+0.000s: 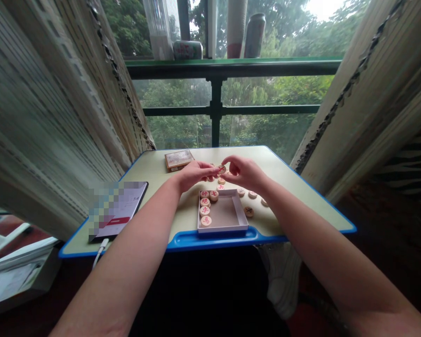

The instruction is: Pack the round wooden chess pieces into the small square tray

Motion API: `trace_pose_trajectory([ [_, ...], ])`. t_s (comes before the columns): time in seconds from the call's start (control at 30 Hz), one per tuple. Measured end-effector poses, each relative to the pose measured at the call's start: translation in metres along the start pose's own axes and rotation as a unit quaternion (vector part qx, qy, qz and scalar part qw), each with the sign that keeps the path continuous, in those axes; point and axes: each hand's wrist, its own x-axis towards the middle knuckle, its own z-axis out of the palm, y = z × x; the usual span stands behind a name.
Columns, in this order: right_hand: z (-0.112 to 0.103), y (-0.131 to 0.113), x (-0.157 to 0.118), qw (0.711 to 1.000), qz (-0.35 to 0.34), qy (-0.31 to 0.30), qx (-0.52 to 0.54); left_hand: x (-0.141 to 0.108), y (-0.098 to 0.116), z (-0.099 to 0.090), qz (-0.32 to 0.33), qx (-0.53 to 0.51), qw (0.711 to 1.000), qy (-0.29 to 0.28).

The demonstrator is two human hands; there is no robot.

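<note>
The round piece [222,169] is raised above the tabletop [150,168], pinched at the fingertips of my left hand [195,173]. My right hand [246,172] curls beside it; I cannot tell whether it grips too. Nearer me, the white tray [228,211] holds red-marked pieces [205,211]. Farther left lie a brown box [178,160] and a tablet [126,208].
</note>
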Motion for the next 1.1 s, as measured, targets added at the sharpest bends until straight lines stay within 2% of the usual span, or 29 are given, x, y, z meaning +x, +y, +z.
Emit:
trace_pose_trajectory([
  [0.13,0.000,0.001,-0.001,1.000,-0.005,0.006,0.002,0.001,0.000,0.002,-0.003,-0.018,1.000,0.007],
  [0.27,-0.001,-0.001,-0.002,0.999,-0.008,-0.016,0.030,0.002,-0.001,0.001,-0.024,-0.038,0.999,0.026],
  [0.47,0.002,-0.001,-0.003,0.998,-0.006,-0.036,0.056,0.001,0.000,0.002,-0.017,-0.035,0.998,0.040],
  [0.63,0.003,-0.001,-0.002,0.998,-0.013,-0.043,0.053,0.000,0.002,0.004,-0.020,-0.038,0.998,0.037],
  [0.9,0.010,0.001,-0.001,1.000,0.004,-0.013,0.028,-0.001,0.003,0.004,-0.018,-0.039,0.999,0.033],
  [1.1,0.007,-0.001,-0.003,0.999,0.008,-0.033,0.019,0.001,-0.001,-0.001,-0.028,-0.027,0.999,0.022],
])
